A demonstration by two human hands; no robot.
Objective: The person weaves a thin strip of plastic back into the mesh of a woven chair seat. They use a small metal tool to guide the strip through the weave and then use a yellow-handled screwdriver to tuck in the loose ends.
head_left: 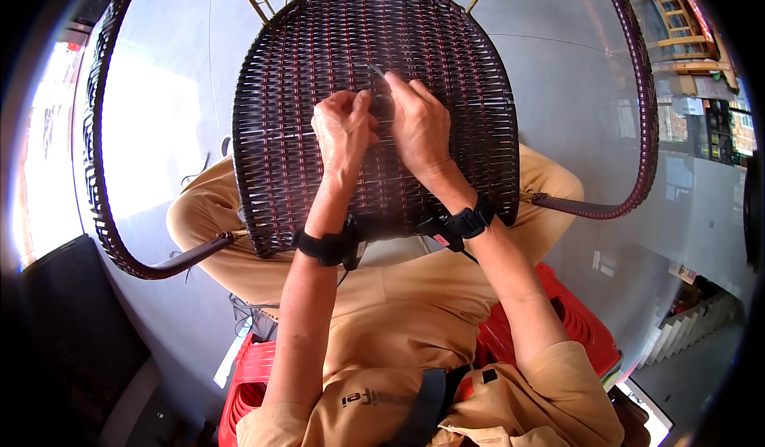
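Fingers of right hand pinching slim grey strip; left hand curled, contents unclear. Both partly masking dark-brown woven wicker panel, upper centre. Flanking: brown wrapped curved armrests. Lower right: red plastic stool.

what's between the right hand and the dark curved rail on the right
From the right hand outward, the head view shows the right part of the woven panel, then grey floor.

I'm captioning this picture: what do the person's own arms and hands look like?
The left hand and right hand are ungloved, and both forearms are bare below short tan sleeves. Each wears a black wrist strap with a small dark box; the right one shows a small reddish patch. A thin dark cable hangs by the left one.
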